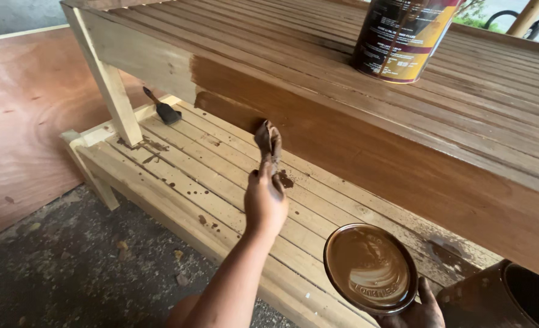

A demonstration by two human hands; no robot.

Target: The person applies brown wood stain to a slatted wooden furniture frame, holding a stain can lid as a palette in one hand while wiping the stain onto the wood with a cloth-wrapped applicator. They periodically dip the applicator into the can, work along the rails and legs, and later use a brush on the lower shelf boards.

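Head view: outstretched left hand [264,203] grips a stained brush [269,141]; right hand [416,310] cradles a stain-filled bowl [370,268].

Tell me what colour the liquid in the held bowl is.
Brown, in the bowl; head view.

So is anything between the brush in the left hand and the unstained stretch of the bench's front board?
Nothing visible. The left hand holds the brush against the front board, at the stain's edge; the bare wood to its left is unobstructed.
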